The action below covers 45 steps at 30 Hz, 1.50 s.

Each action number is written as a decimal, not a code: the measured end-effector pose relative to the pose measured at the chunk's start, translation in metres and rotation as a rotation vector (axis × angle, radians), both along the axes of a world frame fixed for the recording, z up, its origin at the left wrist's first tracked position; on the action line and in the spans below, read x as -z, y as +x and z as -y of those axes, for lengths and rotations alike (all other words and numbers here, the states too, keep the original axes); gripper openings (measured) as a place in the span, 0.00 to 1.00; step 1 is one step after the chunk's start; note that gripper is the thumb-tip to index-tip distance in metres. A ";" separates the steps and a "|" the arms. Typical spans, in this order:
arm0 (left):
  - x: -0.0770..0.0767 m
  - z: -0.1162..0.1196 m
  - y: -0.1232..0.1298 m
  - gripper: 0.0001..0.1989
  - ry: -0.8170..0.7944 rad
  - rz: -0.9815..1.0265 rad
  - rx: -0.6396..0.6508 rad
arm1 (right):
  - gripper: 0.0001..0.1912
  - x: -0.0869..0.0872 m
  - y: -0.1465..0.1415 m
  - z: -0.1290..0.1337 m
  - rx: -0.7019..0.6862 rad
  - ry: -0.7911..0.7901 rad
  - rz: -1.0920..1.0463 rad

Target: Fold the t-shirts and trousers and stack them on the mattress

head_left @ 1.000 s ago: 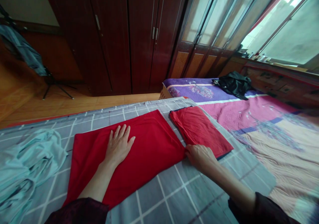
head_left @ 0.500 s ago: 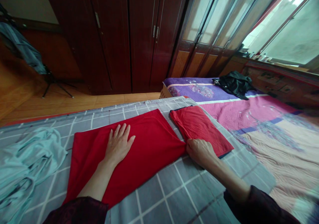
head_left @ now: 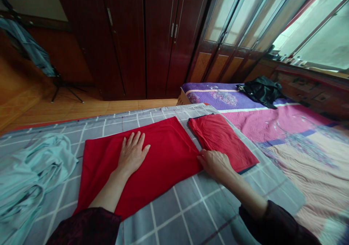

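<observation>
A bright red garment (head_left: 160, 157), laid out flat in a doubled shape, covers the middle of the grey checked sheet. My left hand (head_left: 132, 152) rests palm down on its left half, fingers spread. At the garment's right corner, my right hand (head_left: 216, 163) has its fingers closed on the edge; the fingertips are partly hidden. Just beyond that hand is a neatly folded red garment (head_left: 226, 139), with dark blue cloth showing beneath its edges. What exact kind of clothing the two red pieces are, I cannot tell.
Crumpled pale mint cloth (head_left: 51, 161) lies at the left on the checked sheet (head_left: 185, 208). A bed with a purple and pink cover (head_left: 245, 119) adjoins on the right, holding a black garment (head_left: 261, 91). Dark wardrobes (head_left: 163, 41) and a tripod (head_left: 67, 87) stand behind.
The red garment's right corner, earlier pulled taut and bunched in my right fist, now lies flatter, and the right hand has eased slightly left. My left hand stays in place on the cloth.
</observation>
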<state>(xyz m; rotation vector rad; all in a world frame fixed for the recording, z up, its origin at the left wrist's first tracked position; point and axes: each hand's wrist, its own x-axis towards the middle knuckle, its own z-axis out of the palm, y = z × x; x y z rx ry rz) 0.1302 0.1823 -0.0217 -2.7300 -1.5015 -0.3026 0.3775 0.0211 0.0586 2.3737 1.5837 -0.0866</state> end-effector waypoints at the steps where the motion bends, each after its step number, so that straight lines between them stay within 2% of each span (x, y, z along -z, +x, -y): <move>1: 0.000 0.000 0.000 0.27 0.004 -0.001 0.001 | 0.14 0.000 0.000 -0.001 0.003 0.001 0.000; 6: 0.000 0.000 0.000 0.28 0.019 0.000 0.008 | 0.16 -0.008 -0.014 -0.002 0.047 0.084 0.015; 8: 0.001 0.000 0.000 0.28 0.019 0.004 0.007 | 0.17 -0.009 -0.037 0.001 -0.069 0.208 -0.079; 10: 0.001 0.001 0.000 0.28 0.013 0.005 0.004 | 0.27 -0.004 -0.071 0.001 -0.332 0.382 -0.279; 12: 0.002 0.001 -0.001 0.27 0.009 0.002 0.010 | 0.33 0.005 -0.108 -0.003 -0.573 0.473 -0.463; 14: 0.003 0.001 -0.003 0.28 0.012 0.006 0.027 | 0.37 0.018 -0.138 -0.014 -0.661 0.509 -0.581; 17: 0.005 0.000 -0.006 0.28 0.010 0.008 0.050 | 0.35 0.037 -0.159 -0.035 -0.640 0.525 -0.627; 20: 0.005 -0.002 -0.006 0.27 -0.010 -0.013 0.044 | 0.35 0.054 -0.156 -0.044 -0.576 0.487 -0.563; 23: 0.003 -0.001 -0.003 0.27 -0.001 -0.005 0.022 | 0.38 0.062 -0.139 -0.035 -0.560 0.435 -0.495; 26: 0.001 0.000 0.000 0.27 0.020 -0.001 0.004 | 0.39 0.063 -0.113 -0.018 -0.504 0.394 -0.432; 32: 0.002 0.000 0.000 0.28 0.023 0.005 0.004 | 0.36 0.072 -0.044 0.011 -0.252 0.416 -0.244; 34: 0.002 0.000 0.000 0.28 0.023 0.010 0.000 | 0.35 0.072 -0.031 0.014 -0.183 0.432 -0.194; 36: 0.002 0.000 0.000 0.27 0.018 0.010 0.000 | 0.35 0.068 -0.032 0.013 -0.158 0.453 -0.157; 38: 0.000 0.001 0.000 0.27 0.008 0.010 0.001 | 0.35 0.061 -0.046 0.009 -0.219 0.470 -0.165; 41: -0.001 0.002 0.000 0.28 -0.001 0.021 0.003 | 0.35 0.051 -0.076 0.007 -0.443 0.386 -0.281; 43: -0.002 0.003 0.000 0.28 0.002 0.026 0.002 | 0.36 0.051 -0.090 0.014 -0.566 0.297 -0.362; 45: -0.002 0.003 0.000 0.28 0.003 0.021 0.004 | 0.37 0.055 -0.091 0.028 -0.615 0.257 -0.405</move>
